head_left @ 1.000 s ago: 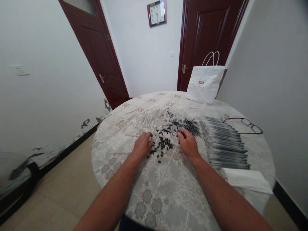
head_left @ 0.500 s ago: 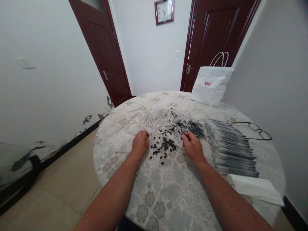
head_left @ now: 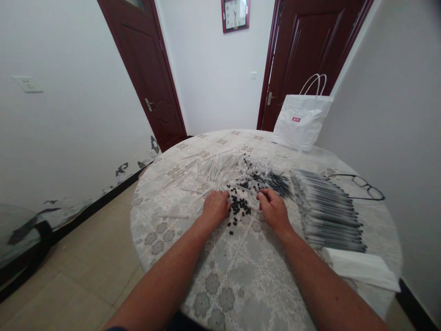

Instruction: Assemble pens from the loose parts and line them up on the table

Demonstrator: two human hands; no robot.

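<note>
My left hand (head_left: 216, 206) rests at the left edge of a scatter of small black plugs (head_left: 240, 205). Its fingers are curled down among them, and whatever they pinch is hidden. Across the plugs, my right hand (head_left: 274, 209) has thumb and forefinger pressed together; anything between them is too small to make out. Just beyond my hands lie thin black pen refills (head_left: 280, 185) with white ends heaped beside them. Farther left is a loose pile of whitish pen barrels (head_left: 218, 166).
A row of pens with dark refills inside (head_left: 332, 211) lies at the right, beside eyeglasses (head_left: 367, 187). Nearer me is a folded white sheet or packet (head_left: 361, 266). A white paper bag (head_left: 302, 122) stands at the back of the round table with a patterned cloth (head_left: 223, 280).
My left hand has moved right, from beside the barrels to the black plugs, covering some of them. My right hand has stayed nearly in place with its fingers pinched.
</note>
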